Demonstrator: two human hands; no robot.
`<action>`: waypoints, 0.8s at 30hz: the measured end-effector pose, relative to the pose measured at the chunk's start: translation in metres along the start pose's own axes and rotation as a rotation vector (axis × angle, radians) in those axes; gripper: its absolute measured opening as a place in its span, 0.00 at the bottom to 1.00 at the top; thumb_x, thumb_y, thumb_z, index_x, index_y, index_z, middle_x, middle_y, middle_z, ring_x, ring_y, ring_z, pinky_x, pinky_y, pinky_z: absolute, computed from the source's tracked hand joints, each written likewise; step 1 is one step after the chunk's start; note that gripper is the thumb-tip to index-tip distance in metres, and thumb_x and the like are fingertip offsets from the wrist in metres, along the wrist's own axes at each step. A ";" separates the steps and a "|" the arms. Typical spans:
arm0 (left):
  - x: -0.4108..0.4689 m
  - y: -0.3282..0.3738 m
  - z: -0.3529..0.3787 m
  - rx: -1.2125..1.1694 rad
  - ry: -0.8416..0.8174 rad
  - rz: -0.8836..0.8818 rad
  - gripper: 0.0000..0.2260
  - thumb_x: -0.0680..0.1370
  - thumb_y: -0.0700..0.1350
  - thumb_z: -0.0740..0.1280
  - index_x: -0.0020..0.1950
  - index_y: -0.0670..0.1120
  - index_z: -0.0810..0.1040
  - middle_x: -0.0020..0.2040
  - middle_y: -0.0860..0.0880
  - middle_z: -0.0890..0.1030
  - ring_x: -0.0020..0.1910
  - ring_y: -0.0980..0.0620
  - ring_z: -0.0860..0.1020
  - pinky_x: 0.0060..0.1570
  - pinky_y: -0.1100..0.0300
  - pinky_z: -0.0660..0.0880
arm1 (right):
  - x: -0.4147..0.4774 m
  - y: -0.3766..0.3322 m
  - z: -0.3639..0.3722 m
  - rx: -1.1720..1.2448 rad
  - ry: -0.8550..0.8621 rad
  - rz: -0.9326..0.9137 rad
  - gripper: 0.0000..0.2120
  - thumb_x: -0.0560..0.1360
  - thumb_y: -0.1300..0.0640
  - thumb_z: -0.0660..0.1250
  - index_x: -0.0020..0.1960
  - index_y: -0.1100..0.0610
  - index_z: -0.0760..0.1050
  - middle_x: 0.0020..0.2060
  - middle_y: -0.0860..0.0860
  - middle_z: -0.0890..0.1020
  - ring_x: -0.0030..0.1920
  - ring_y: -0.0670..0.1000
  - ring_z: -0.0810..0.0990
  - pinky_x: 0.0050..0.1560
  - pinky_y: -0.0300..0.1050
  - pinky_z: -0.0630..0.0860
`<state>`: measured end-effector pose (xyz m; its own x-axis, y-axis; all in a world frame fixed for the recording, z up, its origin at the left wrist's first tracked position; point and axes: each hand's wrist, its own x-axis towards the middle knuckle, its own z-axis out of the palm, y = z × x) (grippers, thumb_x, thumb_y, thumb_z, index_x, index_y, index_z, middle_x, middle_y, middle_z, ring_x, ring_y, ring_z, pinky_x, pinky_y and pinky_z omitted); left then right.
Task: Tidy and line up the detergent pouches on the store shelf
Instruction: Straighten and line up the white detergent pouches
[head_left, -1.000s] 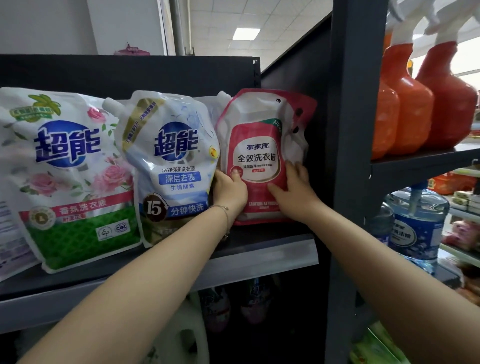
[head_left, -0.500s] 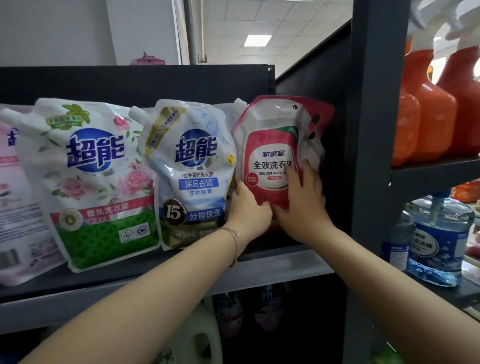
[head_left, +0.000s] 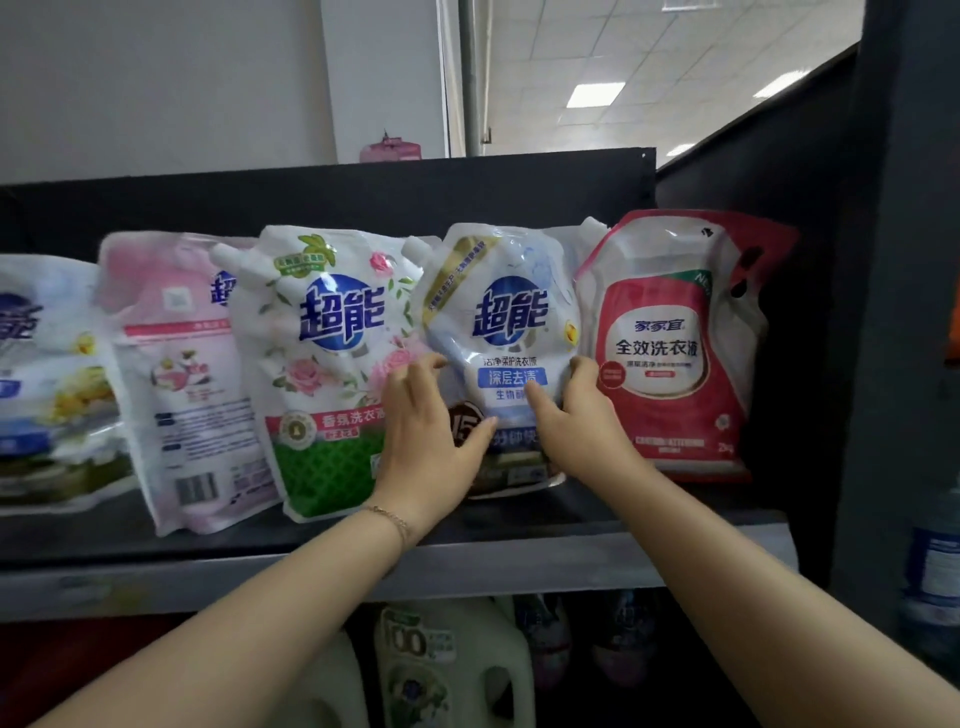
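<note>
Quick status from my end: the red pouch (head_left: 670, 353) at the right end of the shelf (head_left: 571, 556) is my reference, and it looks sorted, upright, label to the front, tucked in by the dark upright. Right beside it on the left is the blue pouch (head_left: 509, 312), which is the one I'm working on. My left hand (head_left: 431, 447) has its far edge and my right hand (head_left: 582, 426) has the edge nearest the red pouch. On both hands the fingers (head_left: 584, 366) are curled round the sides with the thumbs pressed on the front, so it's clamped between them. Its base looks to be on the shelf and it sits a little crooked, touching or nearly touching the red pouch up top. Further left of the red pouch things get messy. The rose pouch (head_left: 322, 364) leans and overlaps the pink pouch (head_left: 176, 374), which has its barcode showing and is half hidden behind. Farthest from the red pouch is a yellow-flower pouch (head_left: 47, 374), too blurry to judge properly. So I'd call it one done, one in hand, and at least three to go, early-to-middle of the job. There are jugs (head_left: 447, 665) on the level below, not my problem.
</note>
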<state>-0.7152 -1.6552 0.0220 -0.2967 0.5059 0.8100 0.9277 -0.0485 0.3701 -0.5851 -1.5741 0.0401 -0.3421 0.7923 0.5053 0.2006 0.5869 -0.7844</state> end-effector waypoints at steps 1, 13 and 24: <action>0.002 -0.001 -0.001 -0.086 -0.083 -0.037 0.31 0.72 0.48 0.74 0.69 0.53 0.60 0.64 0.46 0.62 0.62 0.51 0.63 0.62 0.61 0.62 | 0.004 0.001 0.001 0.112 -0.027 0.030 0.23 0.81 0.56 0.59 0.72 0.57 0.55 0.62 0.56 0.74 0.52 0.50 0.76 0.50 0.44 0.74; 0.021 -0.006 0.001 -0.271 -0.194 -0.060 0.34 0.65 0.43 0.79 0.64 0.62 0.68 0.64 0.47 0.65 0.64 0.48 0.66 0.65 0.57 0.67 | 0.030 0.010 -0.001 0.422 0.047 -0.022 0.39 0.73 0.66 0.70 0.74 0.47 0.54 0.65 0.48 0.71 0.64 0.49 0.73 0.62 0.53 0.75; 0.030 0.002 0.007 -0.309 -0.103 -0.165 0.43 0.57 0.43 0.83 0.66 0.56 0.64 0.57 0.50 0.62 0.58 0.54 0.63 0.59 0.61 0.66 | 0.040 0.011 -0.019 0.207 0.191 -0.015 0.25 0.65 0.56 0.78 0.55 0.52 0.67 0.49 0.50 0.80 0.48 0.49 0.82 0.48 0.52 0.81</action>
<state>-0.7203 -1.6339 0.0438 -0.3977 0.6119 0.6837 0.7523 -0.2090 0.6248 -0.5793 -1.5329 0.0581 -0.1605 0.8122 0.5609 -0.0021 0.5679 -0.8231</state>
